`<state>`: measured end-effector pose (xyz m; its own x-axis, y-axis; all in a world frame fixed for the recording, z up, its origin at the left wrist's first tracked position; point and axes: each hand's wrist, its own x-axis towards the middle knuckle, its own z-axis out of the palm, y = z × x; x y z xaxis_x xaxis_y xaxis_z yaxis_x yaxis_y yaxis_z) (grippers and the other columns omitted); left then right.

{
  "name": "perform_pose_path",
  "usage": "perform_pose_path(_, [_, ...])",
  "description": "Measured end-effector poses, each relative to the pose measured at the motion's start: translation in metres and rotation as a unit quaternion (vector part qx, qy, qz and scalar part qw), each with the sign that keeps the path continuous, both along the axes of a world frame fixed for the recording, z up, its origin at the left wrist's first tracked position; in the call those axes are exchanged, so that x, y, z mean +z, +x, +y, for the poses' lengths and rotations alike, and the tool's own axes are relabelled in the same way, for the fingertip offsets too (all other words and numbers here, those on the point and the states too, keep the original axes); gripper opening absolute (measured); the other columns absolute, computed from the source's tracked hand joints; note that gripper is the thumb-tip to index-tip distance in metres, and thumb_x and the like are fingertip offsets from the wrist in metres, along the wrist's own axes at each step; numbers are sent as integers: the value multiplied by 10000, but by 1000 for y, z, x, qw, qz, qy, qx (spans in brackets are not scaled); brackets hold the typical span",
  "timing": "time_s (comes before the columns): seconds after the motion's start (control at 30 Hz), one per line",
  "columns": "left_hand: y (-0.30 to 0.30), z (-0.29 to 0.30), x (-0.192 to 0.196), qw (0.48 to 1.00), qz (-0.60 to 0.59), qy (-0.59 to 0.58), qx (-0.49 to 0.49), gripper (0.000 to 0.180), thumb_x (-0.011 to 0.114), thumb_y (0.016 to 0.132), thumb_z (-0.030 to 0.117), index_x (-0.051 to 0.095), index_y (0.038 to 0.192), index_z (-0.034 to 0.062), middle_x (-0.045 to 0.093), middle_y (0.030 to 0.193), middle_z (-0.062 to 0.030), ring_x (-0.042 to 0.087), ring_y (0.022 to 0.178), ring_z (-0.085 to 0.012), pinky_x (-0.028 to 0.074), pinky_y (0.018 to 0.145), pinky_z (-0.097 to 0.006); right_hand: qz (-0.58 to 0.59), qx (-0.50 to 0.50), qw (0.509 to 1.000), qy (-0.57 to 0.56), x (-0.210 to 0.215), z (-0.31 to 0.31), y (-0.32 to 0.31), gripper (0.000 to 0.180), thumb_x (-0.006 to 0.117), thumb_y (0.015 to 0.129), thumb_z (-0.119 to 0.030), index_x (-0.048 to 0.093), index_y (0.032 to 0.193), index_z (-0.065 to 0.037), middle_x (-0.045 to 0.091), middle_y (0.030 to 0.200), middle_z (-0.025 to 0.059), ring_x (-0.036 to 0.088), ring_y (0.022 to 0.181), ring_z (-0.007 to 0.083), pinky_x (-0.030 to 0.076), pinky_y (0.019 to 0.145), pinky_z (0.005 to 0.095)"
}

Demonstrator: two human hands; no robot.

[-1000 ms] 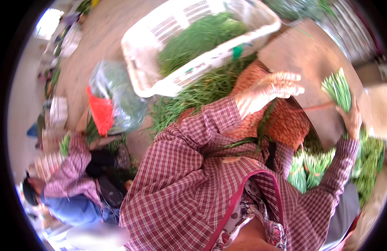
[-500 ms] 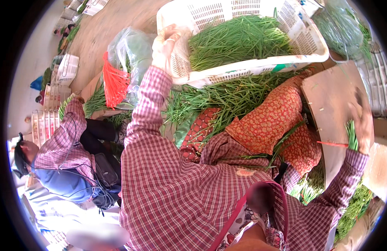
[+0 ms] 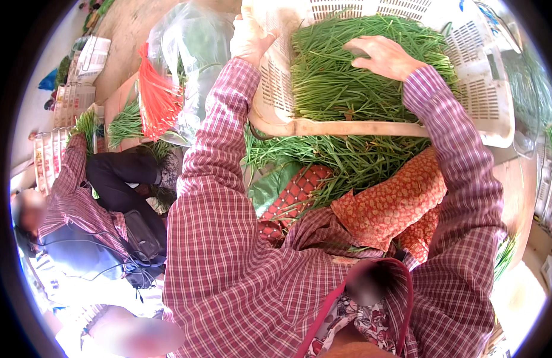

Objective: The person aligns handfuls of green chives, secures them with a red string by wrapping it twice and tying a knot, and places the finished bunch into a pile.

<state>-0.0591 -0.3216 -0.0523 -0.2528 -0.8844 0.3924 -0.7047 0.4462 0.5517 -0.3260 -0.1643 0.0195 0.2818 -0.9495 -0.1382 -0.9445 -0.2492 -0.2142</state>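
Note:
A white plastic crate [image 3: 347, 128] stands in front of me, holding a thick layer of long green chive-like stalks [image 3: 347, 77]. At its left side my left hand [image 3: 250, 37] grips the rim, with the thumb toward the inside. My right hand [image 3: 386, 55] reaches into the crate from the right. Its fingers are stretched and slightly bent over the top of the stalks, with nothing held between them. More loose stalks [image 3: 341, 158] lie below the crate, next to the orange floral cloth [image 3: 395, 194] over my legs.
A bunch of red plastic ties [image 3: 159, 98] hangs by a clear plastic bag [image 3: 195, 48] on the left. Another person [image 3: 85, 209] sits at the left. A brown board [image 3: 514, 191] and a small green bundle [image 3: 505, 256] are at the right, partly behind my sleeve.
My right hand has left the small bundle with the red tie on the board and come over the stalks in the crate. The crate appears farther right and more level in view.

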Motion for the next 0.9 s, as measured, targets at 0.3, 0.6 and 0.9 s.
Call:
perform_pose_path(0.3, [0, 28, 20, 997, -5, -73, -38, 1077, 783, 699, 252, 116, 1508, 7, 501, 1123, -202, 553, 997, -339, 498, 848, -388, 56, 94, 990, 87, -123, -63, 37, 458, 708, 826, -236, 576, 1228, -60, 597, 1149, 110, 591, 1075, 308, 496, 922, 417])
perform_pose_path(0.6, [1, 36, 29, 996, 19, -62, -59, 1060, 772, 704, 209, 109, 1506, 10, 492, 1149, -226, 550, 1037, -358, 489, 883, -394, 57, 120, 989, 64, -174, -30, 54, 809, 816, 720, -371, 452, 1326, 23, 542, 1186, 155, 502, 1159, 308, 459, 956, 399])
perform_pose_path(0.9, [-5, 38, 37, 1000, -17, -16, -10, 1052, 773, 697, 218, 124, 1493, -7, 493, 1147, -251, 561, 1026, -384, 507, 857, -407, 81, 106, 989, 68, -197, -1, 56, 737, 844, 680, -303, 484, 1265, -34, 500, 1140, 130, 484, 1104, 295, 437, 946, 389])
